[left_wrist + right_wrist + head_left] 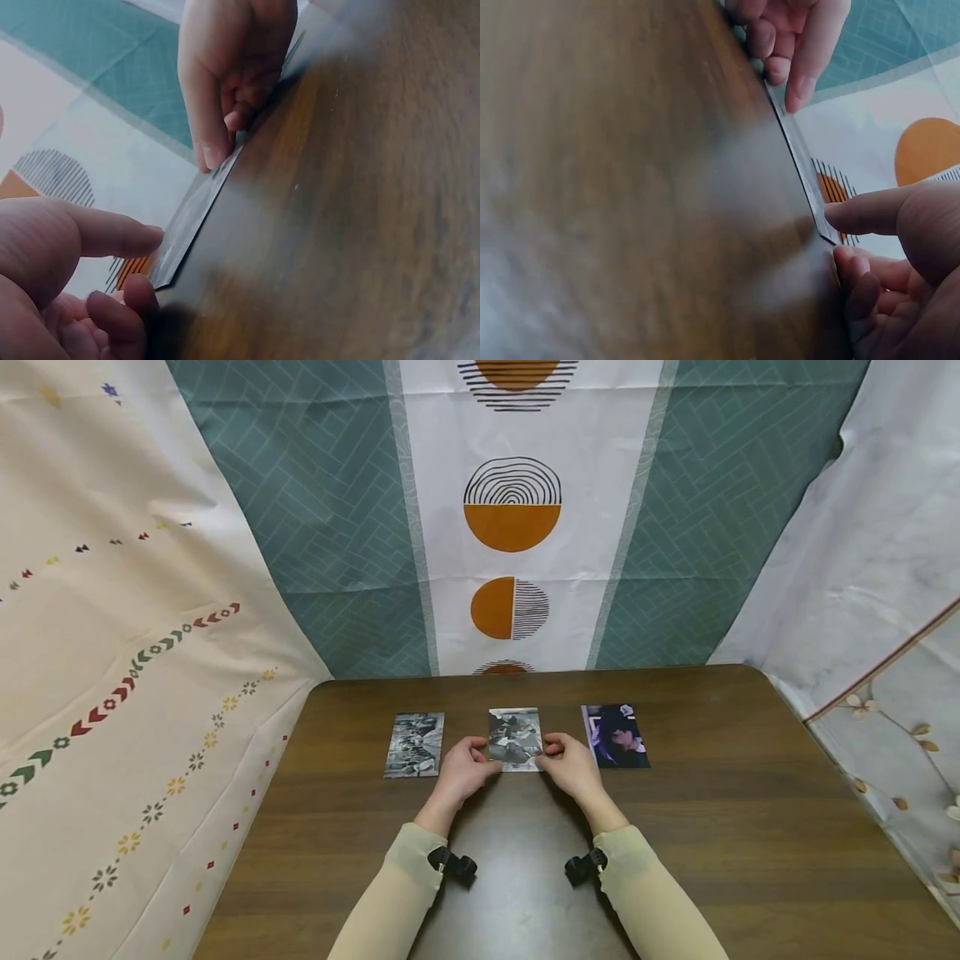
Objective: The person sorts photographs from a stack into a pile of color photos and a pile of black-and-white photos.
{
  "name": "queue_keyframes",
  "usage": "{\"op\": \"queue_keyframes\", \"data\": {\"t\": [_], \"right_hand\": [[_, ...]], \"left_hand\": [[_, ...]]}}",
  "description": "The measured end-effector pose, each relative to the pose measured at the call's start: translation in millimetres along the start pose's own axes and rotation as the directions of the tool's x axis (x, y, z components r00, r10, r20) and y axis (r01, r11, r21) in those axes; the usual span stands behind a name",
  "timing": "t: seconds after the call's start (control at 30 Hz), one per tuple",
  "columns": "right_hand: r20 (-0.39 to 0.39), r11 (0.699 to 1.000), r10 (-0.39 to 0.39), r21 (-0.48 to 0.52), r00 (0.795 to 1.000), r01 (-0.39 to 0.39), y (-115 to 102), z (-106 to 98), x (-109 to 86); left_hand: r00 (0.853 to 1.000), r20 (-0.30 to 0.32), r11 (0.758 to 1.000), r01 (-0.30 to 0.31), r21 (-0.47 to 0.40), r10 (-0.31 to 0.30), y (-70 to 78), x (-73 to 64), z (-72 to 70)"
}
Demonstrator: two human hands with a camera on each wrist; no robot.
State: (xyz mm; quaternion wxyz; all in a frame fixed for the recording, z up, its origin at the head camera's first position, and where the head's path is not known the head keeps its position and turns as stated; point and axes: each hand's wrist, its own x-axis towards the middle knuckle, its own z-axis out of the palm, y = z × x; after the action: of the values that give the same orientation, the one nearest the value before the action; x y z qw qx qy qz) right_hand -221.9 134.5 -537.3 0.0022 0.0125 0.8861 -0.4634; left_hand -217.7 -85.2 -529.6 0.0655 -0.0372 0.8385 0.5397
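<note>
Both hands are at the middle one of three photo cards, a grey, black-and-white picture (515,735). My left hand (463,772) holds its left edge, thumb on the near corner and fingers curled beside it. At the opposite edge, my right hand (576,768) pinches the near right corner. In the right wrist view the right thumb presses the top of the card (802,161), with curled fingers by its edge. The card lies at or very near the tabletop; any small gap beneath is hard to judge.
Another black-and-white photo card (415,745) lies left of the hands. To the right is a dark purple photo card (621,739) showing a person. All are near the back of the brown wooden table (720,827), before a patterned cloth (322,527).
</note>
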Motion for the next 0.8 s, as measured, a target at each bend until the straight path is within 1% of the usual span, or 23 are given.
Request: {"op": "queue_keyframes", "data": {"t": [0.23,0.37,0.43,0.6,0.67,0.8], "right_hand": [[-0.002,0.996,-0.008,-0.088,1.000,0.007,0.1,0.6,1.6],[-0.002,0.994,-0.006,-0.109,1.000,0.006,-1.3,1.0,1.9],[-0.002,0.994,-0.001,-0.106,1.000,0.001,-1.6,1.0,2.2],[0.005,0.998,0.032,-0.059,0.999,-0.031,-2.9,1.8,1.3],[0.010,0.998,0.044,-0.039,0.999,-0.044,-3.8,2.4,0.6],[0.012,0.998,0.056,0.009,0.998,-0.056,-4.7,3.6,-0.3]], "left_hand": [[0.999,-0.026,0.998,-0.025,0.058,0.027,-2.2,3.2,1.7],[0.999,-0.015,0.997,-0.029,0.069,0.030,-2.6,4.8,0.8],[1.000,-0.004,0.998,-0.028,0.054,0.029,-1.1,4.3,-0.2],[1.000,0.018,1.000,-0.004,-0.009,0.004,0.7,2.3,-2.8],[1.000,0.023,1.000,0.006,-0.017,-0.006,0.4,2.0,-3.1],[1.000,0.021,1.000,0.012,0.001,-0.012,-0.6,2.8,-2.5]]}}
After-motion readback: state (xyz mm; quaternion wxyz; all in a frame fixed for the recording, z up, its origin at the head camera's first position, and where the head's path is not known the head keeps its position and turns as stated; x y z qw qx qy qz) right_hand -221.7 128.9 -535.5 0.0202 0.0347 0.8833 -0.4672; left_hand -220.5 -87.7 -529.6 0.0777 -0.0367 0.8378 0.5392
